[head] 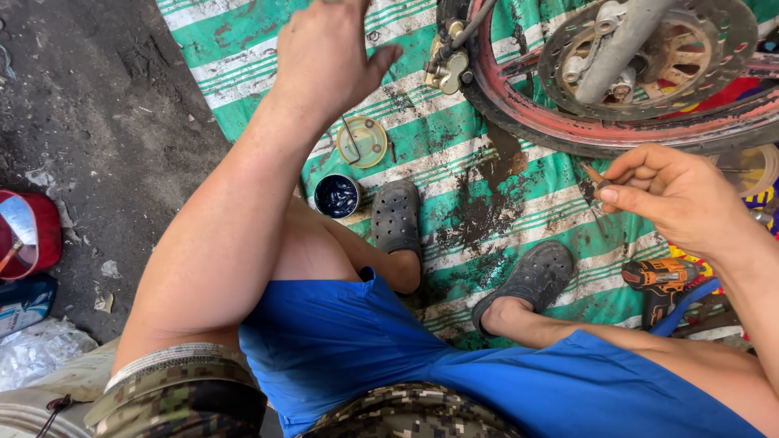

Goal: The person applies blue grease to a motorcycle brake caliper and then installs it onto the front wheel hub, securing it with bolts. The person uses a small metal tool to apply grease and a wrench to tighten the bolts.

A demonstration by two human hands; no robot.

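Soft even daylight; sharp focus

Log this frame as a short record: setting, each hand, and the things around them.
setting: person sits on a green striped mat laid on dark ground
left hand: raised, fingers spread, holds nothing, above the mat
right hand: pinches a small metal part
wheel: red rim with brake disc, lying on the mat
caliper: beside the rim
tin: open, dark grease inside; lid beside it
drill: orange, near the right foot
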